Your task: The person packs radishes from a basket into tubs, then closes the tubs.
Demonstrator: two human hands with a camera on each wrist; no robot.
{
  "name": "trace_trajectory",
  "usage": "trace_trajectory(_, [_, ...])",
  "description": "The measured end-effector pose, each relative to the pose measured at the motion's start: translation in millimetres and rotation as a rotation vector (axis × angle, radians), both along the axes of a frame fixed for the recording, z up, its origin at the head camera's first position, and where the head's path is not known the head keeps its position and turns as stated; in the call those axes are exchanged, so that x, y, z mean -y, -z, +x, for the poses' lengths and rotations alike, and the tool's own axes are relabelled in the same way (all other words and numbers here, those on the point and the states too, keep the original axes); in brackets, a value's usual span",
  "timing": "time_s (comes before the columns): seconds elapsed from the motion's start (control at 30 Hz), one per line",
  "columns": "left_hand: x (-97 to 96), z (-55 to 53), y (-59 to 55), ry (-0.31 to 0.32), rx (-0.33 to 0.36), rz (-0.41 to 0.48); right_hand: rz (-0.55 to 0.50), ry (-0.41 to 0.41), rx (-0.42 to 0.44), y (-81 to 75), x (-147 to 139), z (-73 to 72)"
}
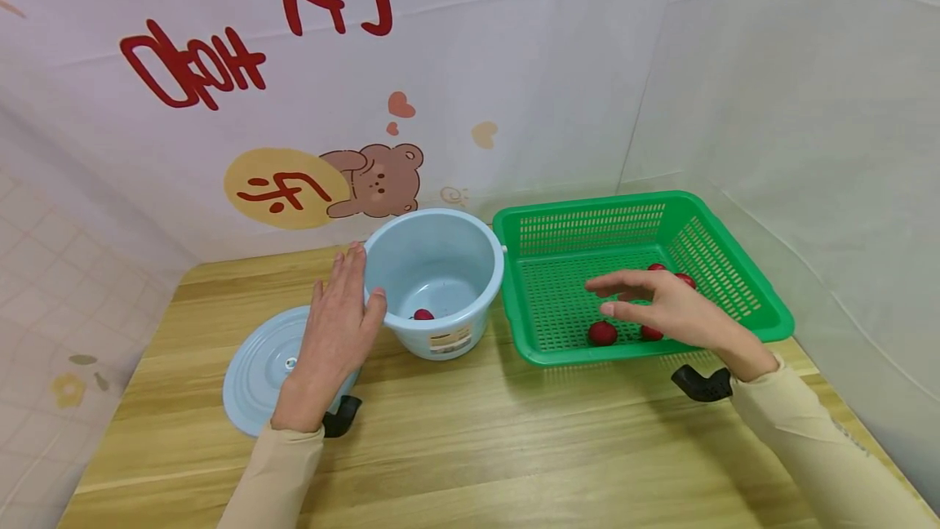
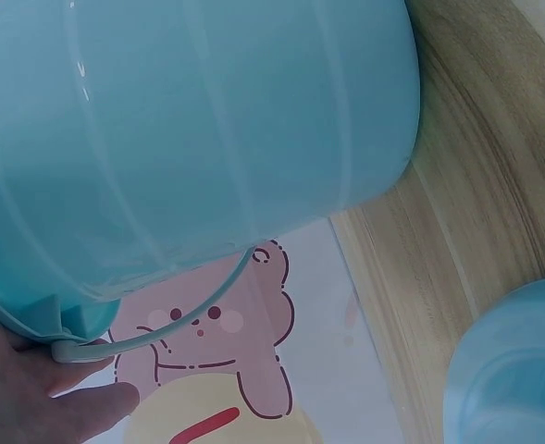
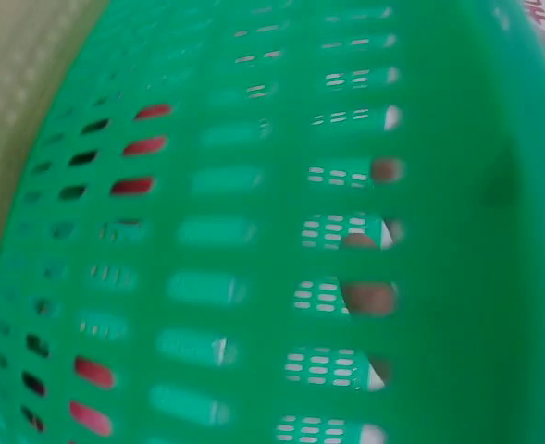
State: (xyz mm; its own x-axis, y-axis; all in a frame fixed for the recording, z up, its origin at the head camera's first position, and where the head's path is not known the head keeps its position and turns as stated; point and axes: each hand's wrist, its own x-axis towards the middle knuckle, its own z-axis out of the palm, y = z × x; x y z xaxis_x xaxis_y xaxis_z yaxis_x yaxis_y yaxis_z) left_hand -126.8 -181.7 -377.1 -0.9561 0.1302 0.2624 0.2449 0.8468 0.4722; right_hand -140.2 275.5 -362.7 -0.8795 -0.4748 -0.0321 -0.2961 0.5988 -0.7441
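A light blue bucket (image 1: pixel 458 335) stands upright at the middle of the table with one small dark red round fruit (image 1: pixel 423 314) inside on its bottom. My left hand (image 1: pixel 334 333) lies along the bucket's left rim, fingers straight and thumb at the front rim. In the left wrist view, fingers (image 2: pixel 87 412) show beside the bucket's handle (image 2: pixel 152 339). Over the green basket (image 1: pixel 543 355) hovers my right hand (image 1: pixel 664 310), its fingers loosely bent and holding nothing. Beneath and around it lie several red fruits, one of them a dark red fruit (image 1: pixel 602 333) near the basket's front wall.
A light blue lid (image 1: pixel 253 374) lies flat on the wooden table (image 1: pixel 470 447), partly under my left hand and wrist. Right beside the bucket sits the basket. A wall sheet (image 1: pixel 558 88) with a bear print hangs behind them.
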Motion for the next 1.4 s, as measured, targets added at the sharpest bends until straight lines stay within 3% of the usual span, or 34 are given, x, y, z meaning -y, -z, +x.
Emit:
trace_trajectory(0.23, [0.0, 0.6, 0.1, -0.002, -0.015, 0.002, -0.013, -0.069, 0.099, 8.6, -3.7, -8.4])
trace_trajectory(0.6, [0.3, 0.1, 1.2, -0.001, -0.012, 0.004, 0.054, -0.144, 0.21, 21.2, -9.5, -26.1])
trace_trajectory(1.0, [0.8, -0.1, 1.7, 0.003, -0.028, 0.005, 0.049, -0.259, 0.248, 30.5, -11.5, -34.0])
trace_trajectory(1.4, [1.3, -0.7, 2.3, 0.003, -0.03, 0.009, 0.141, -0.281, 0.257, 32.3, -8.9, -34.1])
